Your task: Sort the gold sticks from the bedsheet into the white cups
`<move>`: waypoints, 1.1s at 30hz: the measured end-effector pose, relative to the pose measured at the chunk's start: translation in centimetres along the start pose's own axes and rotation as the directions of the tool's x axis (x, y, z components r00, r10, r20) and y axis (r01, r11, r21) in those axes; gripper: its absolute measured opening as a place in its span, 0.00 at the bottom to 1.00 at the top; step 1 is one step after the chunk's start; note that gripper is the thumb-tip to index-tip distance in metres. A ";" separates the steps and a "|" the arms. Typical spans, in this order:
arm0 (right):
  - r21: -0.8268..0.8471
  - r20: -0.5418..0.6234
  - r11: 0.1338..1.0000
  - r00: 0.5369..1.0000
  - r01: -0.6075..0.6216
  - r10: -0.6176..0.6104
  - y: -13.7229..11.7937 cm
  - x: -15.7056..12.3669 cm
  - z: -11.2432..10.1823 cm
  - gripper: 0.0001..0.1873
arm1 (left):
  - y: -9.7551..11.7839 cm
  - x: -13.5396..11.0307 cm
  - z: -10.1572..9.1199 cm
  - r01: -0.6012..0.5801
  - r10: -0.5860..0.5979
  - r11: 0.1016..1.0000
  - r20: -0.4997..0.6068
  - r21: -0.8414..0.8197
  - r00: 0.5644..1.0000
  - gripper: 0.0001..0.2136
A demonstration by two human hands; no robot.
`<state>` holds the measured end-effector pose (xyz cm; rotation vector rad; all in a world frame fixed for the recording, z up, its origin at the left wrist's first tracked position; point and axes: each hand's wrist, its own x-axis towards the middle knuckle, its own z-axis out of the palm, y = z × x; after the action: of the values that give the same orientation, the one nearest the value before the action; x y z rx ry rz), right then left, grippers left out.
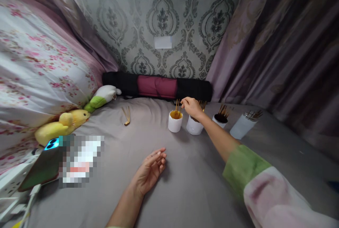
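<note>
My right hand (191,107) reaches over the white cups, its fingertips pinched at the top of a thin brown stick beside others standing in the cup with a yellow inside (174,124). Partly behind that hand and wrist is a second white cup (194,128) with more sticks. A third white cup (220,120) has a dark inside and a bunch of sticks. At the far right a taller whitish container (239,127) leans, with sticks at its mouth. My left hand (151,169) rests palm-up on the grey sheet, fingers loosely curled and holding nothing.
A few loose sticks (127,117) lie on the sheet at left. A black and maroon long bag (157,86) lies along the wall. Plush toys (63,123), a phone (43,168) and a white power strip (13,182) are at the left. Curtains (278,44) hang at both sides.
</note>
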<state>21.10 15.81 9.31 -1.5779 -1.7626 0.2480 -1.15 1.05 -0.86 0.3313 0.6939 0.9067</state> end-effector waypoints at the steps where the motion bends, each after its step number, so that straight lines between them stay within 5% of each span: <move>1: -0.001 0.002 1.000 1.000 -0.004 0.004 0.0 0.0 0.1 0.14 | 0.0 0.0 0.0 0.001 -0.001 1.000 -0.002 0.000 1.000 0.13; 33: -0.059 0.072 0.998 0.997 -0.021 0.025 -0.1 0.9 1.4 0.16 | 0.1 0.1 0.0 0.009 -0.009 1.000 0.015 0.000 1.000 0.13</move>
<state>20.19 17.06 8.68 -1.6498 -1.8231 0.2699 -1.20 1.15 -0.83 0.3344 0.6815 0.8949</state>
